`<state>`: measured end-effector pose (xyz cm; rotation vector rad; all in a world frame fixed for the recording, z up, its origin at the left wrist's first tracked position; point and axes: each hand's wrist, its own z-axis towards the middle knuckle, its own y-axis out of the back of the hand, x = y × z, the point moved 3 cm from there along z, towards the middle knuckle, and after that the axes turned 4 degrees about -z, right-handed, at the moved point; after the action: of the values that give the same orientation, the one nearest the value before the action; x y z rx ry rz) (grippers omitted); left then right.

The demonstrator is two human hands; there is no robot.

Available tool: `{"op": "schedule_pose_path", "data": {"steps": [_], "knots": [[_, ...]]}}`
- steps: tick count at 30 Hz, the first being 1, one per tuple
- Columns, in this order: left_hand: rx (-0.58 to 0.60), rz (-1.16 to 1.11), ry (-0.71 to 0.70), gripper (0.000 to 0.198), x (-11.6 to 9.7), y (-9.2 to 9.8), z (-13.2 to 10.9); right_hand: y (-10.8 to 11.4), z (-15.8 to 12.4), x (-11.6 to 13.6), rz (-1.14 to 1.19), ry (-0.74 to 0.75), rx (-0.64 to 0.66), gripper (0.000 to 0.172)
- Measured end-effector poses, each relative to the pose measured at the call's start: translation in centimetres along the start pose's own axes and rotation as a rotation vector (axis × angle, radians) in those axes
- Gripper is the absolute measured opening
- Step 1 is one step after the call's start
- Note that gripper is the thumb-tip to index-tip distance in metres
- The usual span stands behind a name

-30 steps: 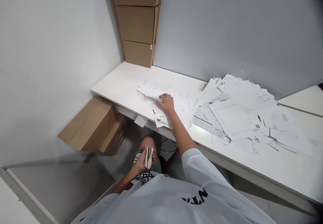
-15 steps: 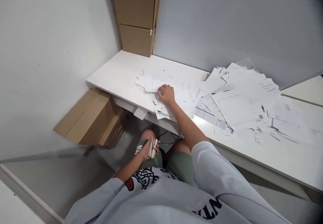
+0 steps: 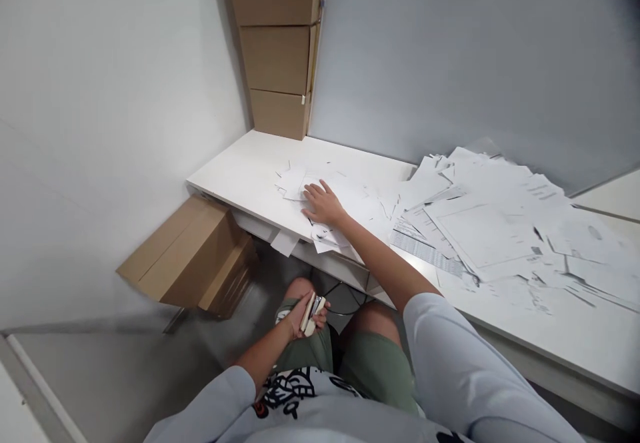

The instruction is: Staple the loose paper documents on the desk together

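Observation:
In my left hand (image 3: 299, 316), low over my lap, is a cream-coloured stapler (image 3: 309, 323) with a metal strip along its middle; the fingers are wrapped round it. My right hand (image 3: 324, 204) reaches over the white desk, palm down with fingers spread, on a loose spread of white paper sheets and scraps (image 3: 353, 193). Part of those papers is covered by the hand and forearm. One sheet (image 3: 285, 242) sticks out below the desk's front edge.
A large heap of printed papers (image 3: 485, 230) covers the desk to the right. Stacked cardboard boxes (image 3: 280, 60) stand at the desk's back left corner against the wall. An open cardboard box (image 3: 185, 250) is beside the desk's left end. Dark cables (image 3: 345, 293) hang under the desk.
My right hand has gone from curled fingers to spread ones over the papers. My left hand still holds the stapler, now turned a little. The view has tilted up slightly.

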<state>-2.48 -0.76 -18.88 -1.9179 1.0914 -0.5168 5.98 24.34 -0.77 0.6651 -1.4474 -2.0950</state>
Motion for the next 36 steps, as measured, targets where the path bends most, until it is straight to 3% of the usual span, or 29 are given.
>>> {"op": "schedule_pose_path", "data": {"steps": [2, 7, 12, 17, 22, 28, 34, 36], "knots": [[0.002, 0.004, 0.003, 0.058, 0.1, 0.2, 0.1, 0.2, 1.6, 0.7, -0.008, -0.024, 0.074, 0.056], [0.009, 0.013, 0.038, 0.056, 0.7, 1.0, 0.4, -0.5, 6.1, 1.4, 0.023, -0.244, 0.287, 0.050], [-0.007, 0.015, 0.020, 0.057, 0.8, 1.4, 0.2, -1.3, 8.2, 0.4, 0.029, -0.275, 0.320, 0.035], [-0.004, -0.006, 0.018, 0.052, 1.1, 1.0, 0.1, -1.7, 8.4, -1.3, 0.049, -0.278, 0.341, 0.037], [-0.009, -0.045, 0.020, 0.049, 1.4, 0.1, -0.2, -1.9, 7.5, -2.0, 0.058, -0.199, 0.260, 0.052], [0.003, -0.037, 0.011, 0.049, 2.1, -0.1, 0.1, -2.0, 6.5, -1.0, 0.067, -0.152, 0.130, 0.035], [0.023, -0.011, 0.003, 0.042, 2.9, 0.3, 1.0, -0.6, 6.1, -2.1, 0.099, -0.270, 0.024, 0.035], [0.057, -0.024, 0.007, 0.042, 3.0, 0.4, 1.2, 0.7, 5.6, -3.2, 0.136, -0.366, -0.079, 0.034]]}}
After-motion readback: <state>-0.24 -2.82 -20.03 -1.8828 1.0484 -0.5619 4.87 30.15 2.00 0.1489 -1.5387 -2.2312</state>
